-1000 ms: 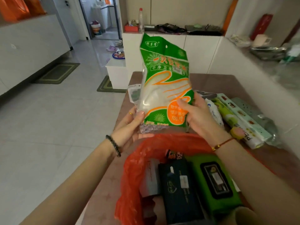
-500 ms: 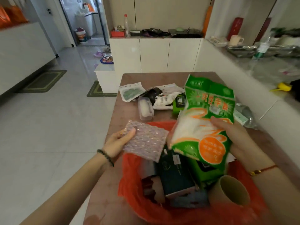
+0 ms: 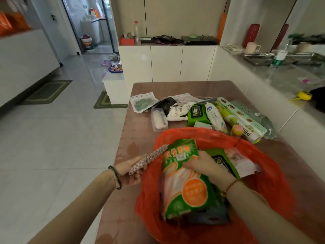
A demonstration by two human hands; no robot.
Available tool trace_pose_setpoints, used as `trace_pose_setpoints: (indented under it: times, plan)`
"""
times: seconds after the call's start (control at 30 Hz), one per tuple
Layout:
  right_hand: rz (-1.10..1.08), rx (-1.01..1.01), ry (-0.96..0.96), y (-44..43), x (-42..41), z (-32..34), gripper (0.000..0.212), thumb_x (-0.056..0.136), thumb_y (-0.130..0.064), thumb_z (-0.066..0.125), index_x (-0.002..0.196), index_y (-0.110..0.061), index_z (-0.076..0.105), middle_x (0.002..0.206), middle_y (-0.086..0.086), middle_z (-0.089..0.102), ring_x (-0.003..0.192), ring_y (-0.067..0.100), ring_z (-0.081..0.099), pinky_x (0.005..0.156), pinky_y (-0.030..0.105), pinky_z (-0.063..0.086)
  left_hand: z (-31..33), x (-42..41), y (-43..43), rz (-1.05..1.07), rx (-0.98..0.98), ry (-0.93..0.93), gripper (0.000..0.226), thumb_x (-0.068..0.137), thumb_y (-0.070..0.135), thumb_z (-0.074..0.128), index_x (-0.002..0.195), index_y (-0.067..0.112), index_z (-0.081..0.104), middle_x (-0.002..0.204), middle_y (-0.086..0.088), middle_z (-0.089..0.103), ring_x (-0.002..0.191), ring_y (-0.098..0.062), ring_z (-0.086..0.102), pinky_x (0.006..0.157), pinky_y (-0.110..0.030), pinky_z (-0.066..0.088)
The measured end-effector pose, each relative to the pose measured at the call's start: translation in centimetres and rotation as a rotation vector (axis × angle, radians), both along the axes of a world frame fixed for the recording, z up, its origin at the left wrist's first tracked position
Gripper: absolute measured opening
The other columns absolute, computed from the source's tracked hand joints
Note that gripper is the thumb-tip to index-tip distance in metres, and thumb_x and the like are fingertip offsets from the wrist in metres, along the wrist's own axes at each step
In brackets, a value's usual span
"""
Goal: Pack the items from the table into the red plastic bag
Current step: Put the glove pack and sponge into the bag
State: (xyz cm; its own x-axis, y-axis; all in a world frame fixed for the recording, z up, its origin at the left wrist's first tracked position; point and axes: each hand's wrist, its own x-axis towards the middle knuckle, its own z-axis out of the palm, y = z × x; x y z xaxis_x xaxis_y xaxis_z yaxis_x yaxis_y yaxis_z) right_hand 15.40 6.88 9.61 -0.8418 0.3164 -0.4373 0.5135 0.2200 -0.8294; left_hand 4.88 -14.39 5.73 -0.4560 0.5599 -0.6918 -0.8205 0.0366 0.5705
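Observation:
The red plastic bag (image 3: 274, 175) lies open on the brown table (image 3: 139, 138) in front of me. My right hand (image 3: 205, 164) grips the green and white glove packet (image 3: 184, 184) and holds it inside the bag's mouth, on top of a green wipes pack (image 3: 223, 161) and other items. My left hand (image 3: 130, 169) is beside the bag's left edge, holding a flat glittery packet (image 3: 149, 158) seen edge-on. Further back on the table lie a clear plastic case (image 3: 158, 119), a green wipes pack (image 3: 196, 112), a white pouch (image 3: 215, 117) and a long green box (image 3: 244, 117).
A white packet with green print (image 3: 143, 101) and a black item (image 3: 167, 103) sit at the table's far part. White cabinets (image 3: 167, 63) stand behind the table, a white counter with metal trays (image 3: 260, 58) runs along the right. Tiled floor (image 3: 58, 138) is on the left.
My right hand has lowered the glove packet from above the bag down into its mouth. My left hand with the glittery packet has drawn back to the bag's left edge.

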Motion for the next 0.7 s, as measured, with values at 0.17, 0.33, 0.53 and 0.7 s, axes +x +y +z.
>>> trace_pose_setpoints:
  times: [0.17, 0.33, 0.53, 0.7]
  plan:
    - [0.025, 0.127, 0.162, -3.0, -3.3, -2.8, 0.026, 0.079, -0.006, 0.063, 0.104, -0.010, 0.062, 0.106, 0.008, 0.068, 0.094, 0.020, 0.064, 0.069, 0.025, 0.052, 2.0, -0.5, -1.6, -0.001, 0.201, -0.051, 0.044, 0.017, 0.014, 0.094, 0.051, 0.005, 0.067, 0.044, -0.002, 0.060, 0.027, -0.007, 0.045, 0.032, -0.012, 0.040]
    - [0.074, 0.195, 0.115, -2.2, -2.9, -3.6, 0.042, 0.078, -0.030, 0.067, 0.112, -0.011, 0.053, 0.111, 0.001, 0.064, 0.103, 0.017, 0.061, 0.081, 0.030, 0.054, 4.3, -0.8, -2.7, 0.098, 0.094, 0.121, 0.040, 0.036, 0.026, 0.091, 0.064, 0.011, 0.066, 0.042, 0.000, 0.058, 0.026, -0.005, 0.043, 0.031, -0.011, 0.039]
    - [-0.012, -0.125, 0.316, 0.5, 1.3, 6.0, 0.070, 0.076, -0.058, 0.052, 0.135, -0.022, 0.038, 0.128, -0.005, 0.052, 0.114, 0.016, 0.054, 0.094, 0.040, 0.049, 7.9, 0.3, 0.7, 0.277, -0.005, 0.645, 0.016, 0.081, 0.026, 0.059, 0.092, 0.015, 0.056, 0.075, 0.002, 0.068, 0.054, -0.001, 0.063, 0.050, -0.017, 0.053]
    - [-0.043, -0.276, 0.439, 1.2, 5.5, 6.6, 0.035, 0.077, -0.013, 0.068, 0.110, -0.022, 0.059, 0.107, -0.003, 0.066, 0.097, 0.016, 0.066, 0.076, 0.028, 0.058, 7.3, 7.8, 8.1, 0.045, 0.038, 0.998, 0.032, 0.082, 0.031, 0.058, 0.108, 0.013, 0.051, 0.096, 0.002, 0.065, 0.080, -0.001, 0.066, 0.073, -0.018, 0.054]
